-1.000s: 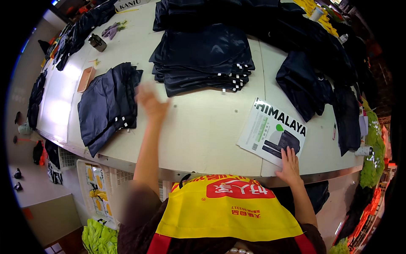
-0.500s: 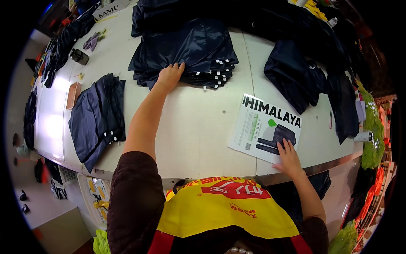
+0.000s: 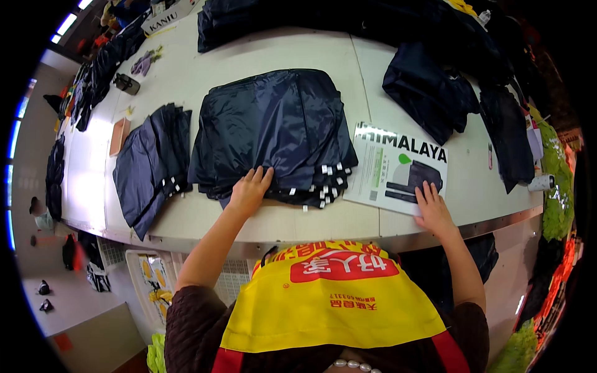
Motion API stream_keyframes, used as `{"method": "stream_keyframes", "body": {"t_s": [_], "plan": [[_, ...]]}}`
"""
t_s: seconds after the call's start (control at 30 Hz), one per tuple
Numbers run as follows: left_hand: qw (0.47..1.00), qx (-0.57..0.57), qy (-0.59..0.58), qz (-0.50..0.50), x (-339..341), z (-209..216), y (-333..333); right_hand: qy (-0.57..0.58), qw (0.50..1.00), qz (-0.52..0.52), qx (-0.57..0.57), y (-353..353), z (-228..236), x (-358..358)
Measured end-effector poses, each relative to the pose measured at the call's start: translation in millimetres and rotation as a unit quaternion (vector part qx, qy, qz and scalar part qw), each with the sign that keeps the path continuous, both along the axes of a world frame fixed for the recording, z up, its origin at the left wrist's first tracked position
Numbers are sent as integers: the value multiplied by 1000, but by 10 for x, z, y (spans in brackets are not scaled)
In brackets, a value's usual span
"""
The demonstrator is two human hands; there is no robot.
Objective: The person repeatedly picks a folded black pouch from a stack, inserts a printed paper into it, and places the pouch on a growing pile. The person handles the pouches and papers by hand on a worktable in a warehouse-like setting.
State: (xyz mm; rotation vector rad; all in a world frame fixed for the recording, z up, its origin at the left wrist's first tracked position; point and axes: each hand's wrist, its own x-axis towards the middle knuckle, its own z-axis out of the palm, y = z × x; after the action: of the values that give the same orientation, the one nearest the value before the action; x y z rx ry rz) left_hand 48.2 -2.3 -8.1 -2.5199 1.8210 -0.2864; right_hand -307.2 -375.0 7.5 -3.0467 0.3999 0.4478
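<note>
A thick stack of folded navy garments (image 3: 267,127) lies in front of me, small white tags showing along its near right edge. My left hand (image 3: 250,193) grips the near edge of this stack, fingers over the top and thumb hidden. To the right is a flat stack of white printed packaging (image 3: 380,166) with a picture of a dark garment set and a green leaf shape. My right hand (image 3: 435,210) rests on its lower right part, fingers apart. One corner of the packaging lies close beside the garment stack.
A smaller garment pile (image 3: 149,165) lies left, near an open shallow box (image 3: 119,137) and a dark cup (image 3: 126,84). More dark garments (image 3: 426,93) lie at right and across the back. A white cylindrical container (image 3: 541,183) stands by the right edge. A metal strip (image 3: 348,242) lines the table front.
My left hand has drawn the garment stack nearer to me, away from the dark garments at the back. My right hand stays on the packaging.
</note>
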Motion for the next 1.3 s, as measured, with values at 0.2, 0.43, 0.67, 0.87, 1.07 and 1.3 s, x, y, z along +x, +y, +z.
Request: {"method": "stream_keyframes", "body": {"t_s": [0.2, 0.43, 0.67, 0.87, 1.07, 1.3], "plan": [[996, -13, 69, 55, -766, 102, 519, -42, 998, 39, -10, -65, -63, -165], [952, -53, 281, 105, -942, 639, 38, -127, 987, 51, 83, -287, 76, -233], [866, -306, 188, 348, -788, -24, -982, -234, 969, 73, 21, -449, 335, -156], [874, -319, 163, 329, -700, -266, -983, -427, 901, -73, 30, -519, 1088, 9], [870, -281, 172, 366, -713, -163, -1055, -487, 790, -130, 349, -274, 943, 703], [863, -280, 186, 377, -713, -187, -1099, -416, 725, -171, 521, -52, 433, 1250]]}}
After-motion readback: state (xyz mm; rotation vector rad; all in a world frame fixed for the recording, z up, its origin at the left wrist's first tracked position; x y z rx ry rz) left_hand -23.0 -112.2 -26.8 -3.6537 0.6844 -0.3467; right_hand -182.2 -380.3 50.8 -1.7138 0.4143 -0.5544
